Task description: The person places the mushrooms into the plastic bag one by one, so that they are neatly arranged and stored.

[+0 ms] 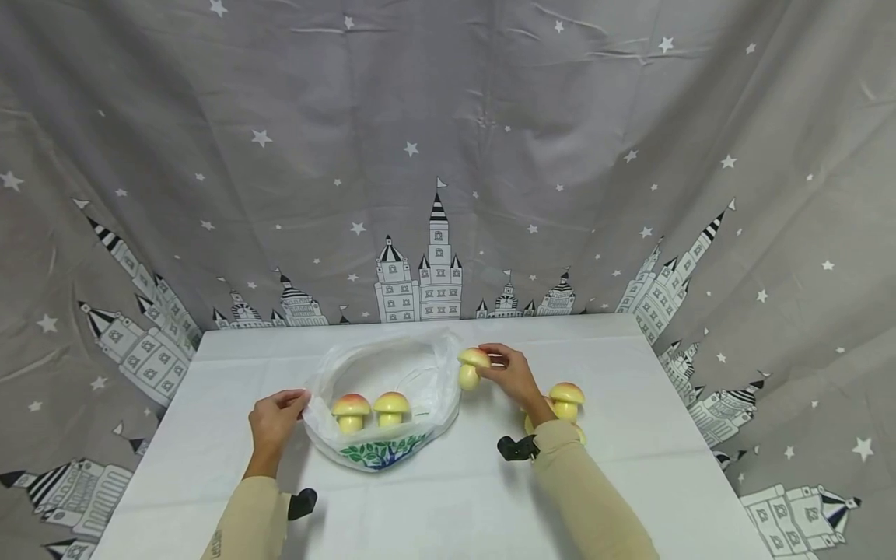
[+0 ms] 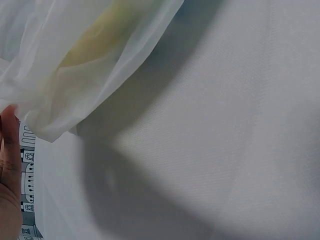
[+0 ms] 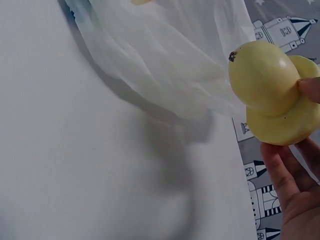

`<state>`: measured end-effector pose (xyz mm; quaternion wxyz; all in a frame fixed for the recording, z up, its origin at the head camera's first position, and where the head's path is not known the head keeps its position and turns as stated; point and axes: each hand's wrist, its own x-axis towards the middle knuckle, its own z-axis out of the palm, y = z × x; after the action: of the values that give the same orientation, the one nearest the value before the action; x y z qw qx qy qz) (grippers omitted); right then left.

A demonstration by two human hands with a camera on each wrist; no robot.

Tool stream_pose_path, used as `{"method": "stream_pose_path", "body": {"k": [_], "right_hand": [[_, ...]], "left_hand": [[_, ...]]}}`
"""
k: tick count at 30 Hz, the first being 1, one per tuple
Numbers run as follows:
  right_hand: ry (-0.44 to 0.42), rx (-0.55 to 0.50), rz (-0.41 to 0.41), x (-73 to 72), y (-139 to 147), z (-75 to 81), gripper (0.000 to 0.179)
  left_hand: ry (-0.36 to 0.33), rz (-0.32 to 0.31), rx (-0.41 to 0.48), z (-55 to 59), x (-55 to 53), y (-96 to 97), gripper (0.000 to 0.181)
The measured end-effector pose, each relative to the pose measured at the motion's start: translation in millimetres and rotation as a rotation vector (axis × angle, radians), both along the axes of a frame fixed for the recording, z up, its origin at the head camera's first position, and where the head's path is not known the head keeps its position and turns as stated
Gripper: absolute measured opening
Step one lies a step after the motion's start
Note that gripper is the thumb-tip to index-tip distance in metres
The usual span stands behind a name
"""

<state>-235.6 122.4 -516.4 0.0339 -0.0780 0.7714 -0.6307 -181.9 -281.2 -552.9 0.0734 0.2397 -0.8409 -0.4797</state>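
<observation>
A white translucent plastic bag (image 1: 439, 424) with a green and blue tree print lies on the table, its mouth spread wide. Two toy mushrooms (image 1: 390, 403) with yellow and reddish caps are inside it. On the bag's left rim, my left hand (image 1: 274, 420) pinches the plastic between thumb and fingers; the left wrist view shows only part of that hand (image 2: 9, 165). To the right of the bag, my right hand (image 1: 512, 375) holds another toy mushroom (image 1: 469, 377) upright by its cap. In the right wrist view, this mushroom (image 3: 265, 77) is apart from the bag's side.
More toy mushrooms (image 1: 567, 395) sit in a cluster on the right of the table, partly hidden by my right forearm. The white-covered table (image 1: 448, 513) ends at a grey curtain (image 1: 448, 93) printed with castles and stars.
</observation>
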Motion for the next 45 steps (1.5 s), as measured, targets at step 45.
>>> {"method": "stream_pose_path", "body": {"k": [45], "right_hand": [[0.195,0.294,0.277,3.8,-67.9,-21.1,0.045]], "left_hand": [[-0.013,0.006,-0.016,11.7,4.0,5.6,0.03]]}}
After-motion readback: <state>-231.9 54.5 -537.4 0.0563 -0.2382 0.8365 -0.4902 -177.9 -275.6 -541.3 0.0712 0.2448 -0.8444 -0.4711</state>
